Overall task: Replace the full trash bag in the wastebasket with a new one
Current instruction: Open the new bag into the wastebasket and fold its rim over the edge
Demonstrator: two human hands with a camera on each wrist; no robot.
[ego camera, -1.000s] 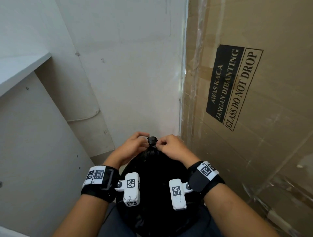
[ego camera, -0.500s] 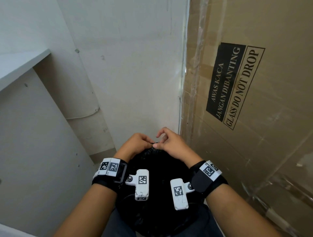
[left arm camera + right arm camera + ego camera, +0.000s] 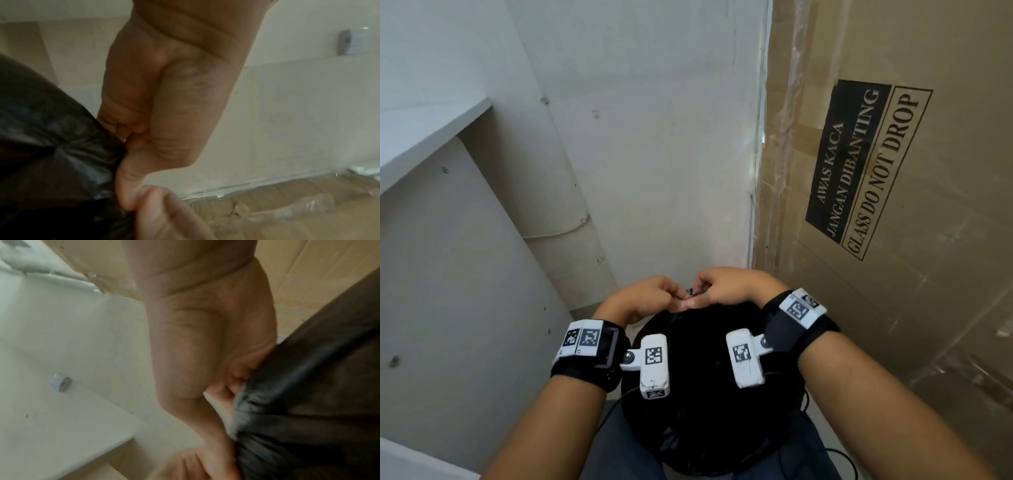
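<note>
A full black trash bag fills the low centre of the head view, its plastic gathered to a twisted neck at the far side. My left hand and right hand meet at that neck, fingers curled and pinching the gathered plastic between them. In the left wrist view the left hand presses against the bunched bag. In the right wrist view the right hand grips the pleated bag. The wastebasket itself is hidden under the bag.
A tall plastic-wrapped cardboard box, printed "GLASS DO NOT DROP", stands close on the right. A white wall is straight ahead. A white cabinet side with a shelf top closes in the left. Cables trail near my legs.
The knotted tip that stood up between my hands a second ago is now covered by my fingers. Both hands have closed in and dropped slightly onto the neck of the bag.
</note>
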